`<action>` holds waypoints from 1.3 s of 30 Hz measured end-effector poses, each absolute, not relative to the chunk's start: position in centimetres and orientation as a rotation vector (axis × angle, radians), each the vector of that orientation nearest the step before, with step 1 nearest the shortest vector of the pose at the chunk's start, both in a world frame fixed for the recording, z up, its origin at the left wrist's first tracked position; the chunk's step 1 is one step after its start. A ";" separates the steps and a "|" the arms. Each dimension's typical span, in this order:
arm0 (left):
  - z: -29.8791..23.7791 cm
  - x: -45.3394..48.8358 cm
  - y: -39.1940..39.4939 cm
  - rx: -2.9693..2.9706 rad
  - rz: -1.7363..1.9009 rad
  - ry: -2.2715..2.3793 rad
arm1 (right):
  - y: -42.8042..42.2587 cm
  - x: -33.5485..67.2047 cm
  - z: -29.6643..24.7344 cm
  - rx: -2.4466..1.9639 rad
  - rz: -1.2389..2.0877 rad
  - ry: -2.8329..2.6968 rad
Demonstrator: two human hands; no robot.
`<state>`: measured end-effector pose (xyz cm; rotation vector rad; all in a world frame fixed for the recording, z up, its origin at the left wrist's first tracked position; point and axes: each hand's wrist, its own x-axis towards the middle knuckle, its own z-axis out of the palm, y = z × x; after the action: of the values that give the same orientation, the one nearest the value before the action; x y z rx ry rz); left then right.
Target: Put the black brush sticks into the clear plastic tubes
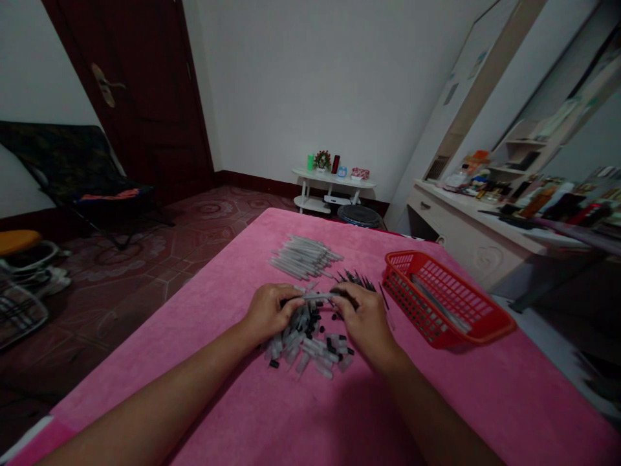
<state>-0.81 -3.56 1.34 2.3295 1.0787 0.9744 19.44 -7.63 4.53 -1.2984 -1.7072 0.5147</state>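
My left hand (270, 312) and my right hand (363, 316) are both closed in a pinch on a slim, pale grey pen barrel (317, 296), held level between them. My left hand grips its left end and my right hand its right end. Below lies a loose heap of translucent pen caps (315, 349) mixed with small black plugs (274, 364). Beyond my hands is a pile of grey pen barrels (305, 255), lying roughly parallel. Thin dark-tipped pen refills (361, 279) lie behind my right hand, partly hidden by it.
A red plastic basket (439, 336) with a few long pens (441, 304) inside stands at the right on the pink cloth (204, 310). A cluttered white dresser (485, 220) is further right. A low white shelf (334, 178) stands by the wall and a folding chair (87, 175) at left.
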 end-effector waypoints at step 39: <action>-2.1 -4.2 1.7 2.338 0.950 1.352 | -7.3 35.4 11.0 -2.573 -0.108 -1.477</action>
<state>-4.17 1.70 -2.06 2.3378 1.3521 0.9504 35.38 -7.32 11.04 -2.5734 -1.4765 -0.1079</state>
